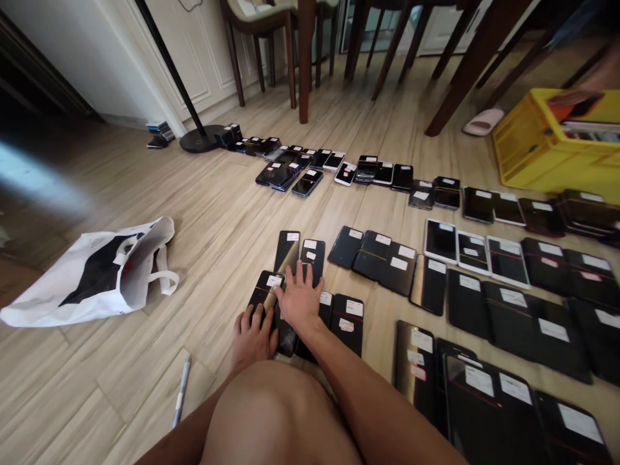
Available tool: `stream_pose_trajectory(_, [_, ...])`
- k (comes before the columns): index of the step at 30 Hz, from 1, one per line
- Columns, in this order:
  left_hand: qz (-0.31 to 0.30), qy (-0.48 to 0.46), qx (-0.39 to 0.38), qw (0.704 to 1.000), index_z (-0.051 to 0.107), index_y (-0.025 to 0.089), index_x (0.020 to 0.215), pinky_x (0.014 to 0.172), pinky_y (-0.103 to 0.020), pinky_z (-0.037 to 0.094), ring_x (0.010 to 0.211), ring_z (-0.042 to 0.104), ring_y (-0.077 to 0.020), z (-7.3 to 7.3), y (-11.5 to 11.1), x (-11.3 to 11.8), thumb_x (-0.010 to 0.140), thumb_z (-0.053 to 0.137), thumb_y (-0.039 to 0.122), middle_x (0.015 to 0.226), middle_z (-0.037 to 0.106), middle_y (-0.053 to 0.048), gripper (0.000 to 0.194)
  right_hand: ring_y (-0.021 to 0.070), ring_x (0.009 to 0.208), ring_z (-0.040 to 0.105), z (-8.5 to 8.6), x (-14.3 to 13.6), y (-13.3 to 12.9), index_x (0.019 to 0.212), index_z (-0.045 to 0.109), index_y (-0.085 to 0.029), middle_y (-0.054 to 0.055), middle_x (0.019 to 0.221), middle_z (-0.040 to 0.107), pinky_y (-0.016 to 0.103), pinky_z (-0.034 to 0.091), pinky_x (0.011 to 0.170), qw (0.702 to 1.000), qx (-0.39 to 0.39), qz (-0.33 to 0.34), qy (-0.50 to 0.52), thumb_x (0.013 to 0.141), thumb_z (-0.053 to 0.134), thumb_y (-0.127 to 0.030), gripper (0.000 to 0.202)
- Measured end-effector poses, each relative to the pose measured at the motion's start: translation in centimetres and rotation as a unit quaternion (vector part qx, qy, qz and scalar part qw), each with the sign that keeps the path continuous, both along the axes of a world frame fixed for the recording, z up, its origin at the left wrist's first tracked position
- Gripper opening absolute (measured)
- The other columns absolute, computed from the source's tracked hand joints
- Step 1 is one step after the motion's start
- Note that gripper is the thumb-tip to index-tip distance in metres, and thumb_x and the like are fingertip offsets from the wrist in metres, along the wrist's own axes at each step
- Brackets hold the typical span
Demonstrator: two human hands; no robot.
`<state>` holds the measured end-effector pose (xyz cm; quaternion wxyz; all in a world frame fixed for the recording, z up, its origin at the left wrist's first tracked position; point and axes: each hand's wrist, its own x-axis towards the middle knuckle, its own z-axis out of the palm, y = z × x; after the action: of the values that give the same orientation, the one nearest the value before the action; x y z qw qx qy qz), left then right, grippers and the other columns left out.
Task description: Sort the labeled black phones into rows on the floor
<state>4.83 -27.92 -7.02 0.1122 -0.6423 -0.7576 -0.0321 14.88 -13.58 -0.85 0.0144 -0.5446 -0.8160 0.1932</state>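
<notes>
Low over a cluster of black phones on the wooden floor, both of my hands rest with fingers stretched out. My left hand (pixel 254 336) lies on the lower part of a dark phone (pixel 264 287) with a white label. Just right of it, my right hand (pixel 301 297) has its fingers spread over the neighbouring phones, its fingertips on a labelled black phone (pixel 312 253). Another phone (pixel 287 247) lies at the top of this cluster. Partly under my right forearm are more phones, among them a phone with two stickers (pixel 347 323).
Rows of labelled phones (pixel 513 297) cover the floor to the right, and another line (pixel 365 169) runs across the back. A white bag (pixel 97 284) and a pen (pixel 182 391) lie left. A yellow crate (pixel 537 155), with a person's hand over it, stands back right.
</notes>
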Motion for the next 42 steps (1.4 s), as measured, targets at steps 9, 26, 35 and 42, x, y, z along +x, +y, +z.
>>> stream_pose_trajectory(9, [0.015, -0.034, -0.011, 0.999, 0.07, 0.023, 0.137, 0.111, -0.055, 0.041, 0.136, 0.052, -0.037, -0.1, 0.1, -0.1, 0.095, 0.057, 0.034, 0.144, 0.063, -0.015, 0.045, 0.0377, 0.159, 0.01, 0.3, 0.1, 0.0, 0.164, 0.034, -0.02, 0.008, 0.173, 0.012, 0.072, 0.013, 0.121, 1.0, 0.001, 0.0, 0.01, 0.107, 0.035, -0.05, 0.065])
stream_pose_trajectory(26, [0.008, -0.018, -0.007, 1.0, 0.069, 0.022, 0.138, 0.111, -0.054, 0.04, 0.136, 0.051, -0.0366, -0.4, 0.0, -0.3, 0.096, 0.056, 0.034, 0.144, 0.063, -0.016, 0.045, 0.039, 0.158, 0.01, -0.3, 0.5, -0.5, 0.163, 0.037, -0.018, 0.008, 0.173, 0.016, 0.073, 0.012, 0.12, 1.0, 0.017, 0.006, 0.025, 0.107, 0.035, -0.05, 0.065])
stream_pose_trajectory(35, [0.021, -0.03, -0.017, 0.999, 0.069, 0.021, 0.138, 0.11, -0.055, 0.042, 0.135, 0.051, -0.0369, -0.2, 0.2, -0.4, 0.097, 0.054, 0.035, 0.145, 0.063, -0.015, 0.046, 0.0368, 0.158, 0.017, 0.7, 1.3, -0.7, 0.157, 0.047, -0.015, 0.011, 0.171, 0.022, 0.069, 0.015, 0.123, 0.998, 0.022, 0.015, 0.058, 0.107, 0.042, -0.047, 0.06])
stream_pose_trajectory(42, [0.058, -0.085, -0.017, 0.995, 0.064, 0.017, 0.141, 0.113, -0.059, 0.037, 0.141, 0.042, -0.0361, 0.3, 0.3, -0.2, 0.102, 0.042, 0.041, 0.152, 0.054, -0.017, 0.051, 0.0206, 0.153, 0.033, 2.4, 9.2, -4.7, 0.147, 0.059, -0.018, 0.007, 0.164, 0.041, 0.038, 0.028, 0.127, 0.98, -0.01, 0.061, 0.187, 0.104, 0.05, -0.031, 0.047])
